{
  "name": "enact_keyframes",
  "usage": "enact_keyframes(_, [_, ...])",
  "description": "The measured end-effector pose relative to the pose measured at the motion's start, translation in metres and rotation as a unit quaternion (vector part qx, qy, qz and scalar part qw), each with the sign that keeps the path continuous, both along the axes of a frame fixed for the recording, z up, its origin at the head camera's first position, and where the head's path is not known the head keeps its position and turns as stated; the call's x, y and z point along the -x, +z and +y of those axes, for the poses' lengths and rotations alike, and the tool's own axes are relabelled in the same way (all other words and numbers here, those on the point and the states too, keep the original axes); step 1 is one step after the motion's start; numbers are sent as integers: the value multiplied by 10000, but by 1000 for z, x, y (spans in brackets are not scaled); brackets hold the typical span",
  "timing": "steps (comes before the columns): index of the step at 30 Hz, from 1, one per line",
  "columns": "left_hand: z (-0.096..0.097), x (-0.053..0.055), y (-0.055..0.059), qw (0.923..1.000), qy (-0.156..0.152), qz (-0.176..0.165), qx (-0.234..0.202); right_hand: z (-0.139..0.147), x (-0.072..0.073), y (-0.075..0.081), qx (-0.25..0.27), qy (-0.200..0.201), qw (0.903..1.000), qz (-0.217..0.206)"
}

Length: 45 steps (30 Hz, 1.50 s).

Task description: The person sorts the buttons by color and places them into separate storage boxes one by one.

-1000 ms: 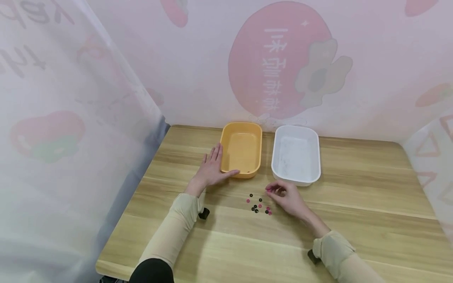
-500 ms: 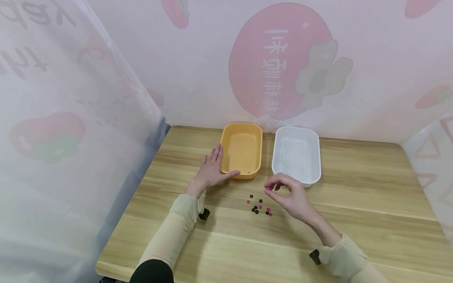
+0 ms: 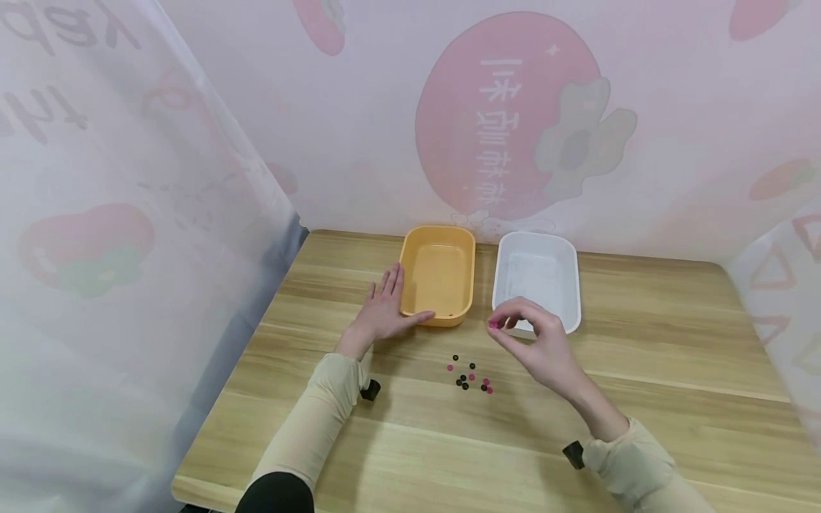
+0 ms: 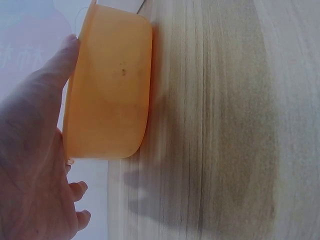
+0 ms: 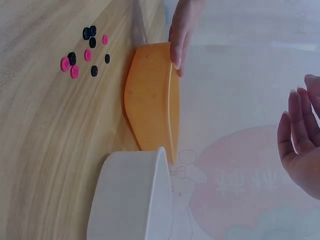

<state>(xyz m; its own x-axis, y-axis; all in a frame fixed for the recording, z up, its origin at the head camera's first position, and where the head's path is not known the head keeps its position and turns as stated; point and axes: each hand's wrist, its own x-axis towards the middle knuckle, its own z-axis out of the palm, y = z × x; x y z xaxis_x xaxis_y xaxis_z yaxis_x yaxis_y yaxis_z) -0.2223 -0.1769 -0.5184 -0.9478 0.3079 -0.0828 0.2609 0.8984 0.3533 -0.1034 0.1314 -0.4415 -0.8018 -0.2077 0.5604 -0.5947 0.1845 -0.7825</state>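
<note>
A wood-grained tabletop (image 3: 417,449) carries a smooth, round-cornered orange tub (image 3: 442,274), a white tub (image 3: 535,265) to its right. The left hand (image 3: 383,310) rests spread on the orange tub's rim, perhaps steadying it; the right hand (image 3: 541,349), front-right of that tub, pinches a pink button (image 3: 493,325), likely for its smallness. Flat black buttons (image 5: 86,33) and loose pink buttons (image 5: 65,64) lie before the orange tub

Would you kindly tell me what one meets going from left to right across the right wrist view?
Pink and black buttons, orange container, left hand, right hand. The white container is left out, since its span overlaps those of the buttons and the orange container.
</note>
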Motion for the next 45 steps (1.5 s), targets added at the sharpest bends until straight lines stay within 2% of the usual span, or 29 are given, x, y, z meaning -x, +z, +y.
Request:
enact_keyframes(19, [-1,3,-5,9999,13,-99,62,-20,45,-30,-267,-528,9965,-585])
enact_keyframes(23, [0,4,-6,10000,19,-80,-3,-24,56,-37,-322,-589,9943,-824])
enact_keyframes(29, [0,4,-6,10000,25,-35,-19,-32,73,-47,-644,-596,9876,-1301])
enact_keyframes(34, [-3,3,-3,10000,9,24,-1,-43,86,-57,-1098,-586,9834,-1324])
enact_keyframes(40, [-6,3,-5,10000,63,42,-12,-55,96,-69,-1290,-603,9788,-1475])
enact_keyframes(45, [-7,1,-5,10000,74,33,-8,-60,98,-76,-1394,-717,9744,-1612])
